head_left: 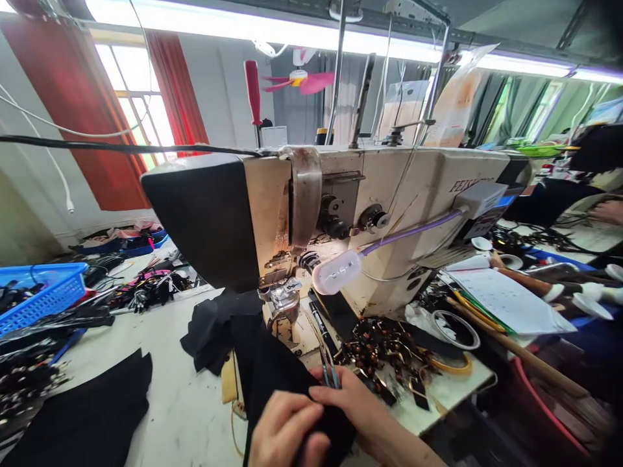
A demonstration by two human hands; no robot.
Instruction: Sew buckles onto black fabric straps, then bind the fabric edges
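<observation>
Black fabric (275, 363) runs from beneath the sewing machine's presser area (282, 301) toward me and drapes over the front edge. My left hand (287, 431) is closed on its near part, fingers curled. Just right of it, my right hand (353, 395) grips a slim pointed tool with light blue arms (331, 373); whether it is snips or tweezers I cannot tell. Its tips point away from me, beside a black marker pen (324, 327) on the machine bed. A crumpled black piece (209, 334) rests left of the needle area.
The large sewing machine (428, 188) stands ahead, with a lit lamp (335, 272) low over the bed. Metal-and-brown fittings (389, 350) are piled at right, near a white tape ring (455, 329) and papers (509, 298). Leftward lie a black cloth piece (97, 408) and a blue basket (43, 298).
</observation>
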